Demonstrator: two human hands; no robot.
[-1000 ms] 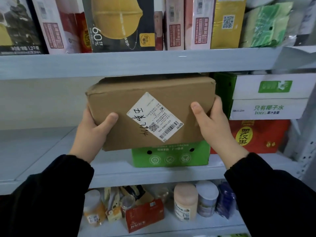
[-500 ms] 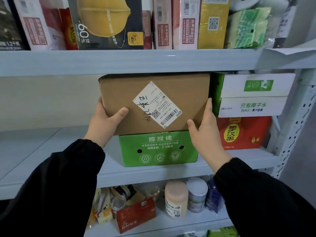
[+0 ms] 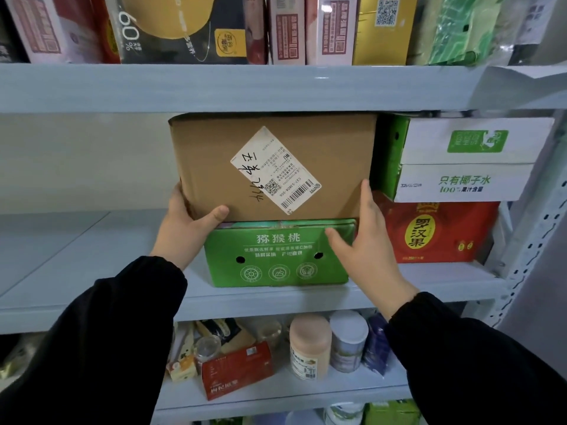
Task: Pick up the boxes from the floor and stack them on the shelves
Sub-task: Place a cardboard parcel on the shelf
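Note:
A brown cardboard box (image 3: 211, 154) with a white shipping label rests on a green box (image 3: 276, 265) on the middle shelf (image 3: 92, 271), its top just under the shelf above. My left hand (image 3: 187, 228) grips the box's lower left corner, thumb on the front face and fingers round the side. My right hand (image 3: 368, 240) is spread open at the box's lower right edge; its fingertips touch the side and its thumb lies in front of the green box.
Right of the brown box stand a white and green carton (image 3: 460, 182) on a red carton (image 3: 435, 234). The upper shelf (image 3: 276, 87) is packed with boxes. Jars and packets (image 3: 310, 345) fill the lower shelf. A perforated upright (image 3: 534, 240) bounds the right side.
The brown box has gone from held tilted in front of the shelf to sitting level on the green box. My right hand has slid down and opened off its side.

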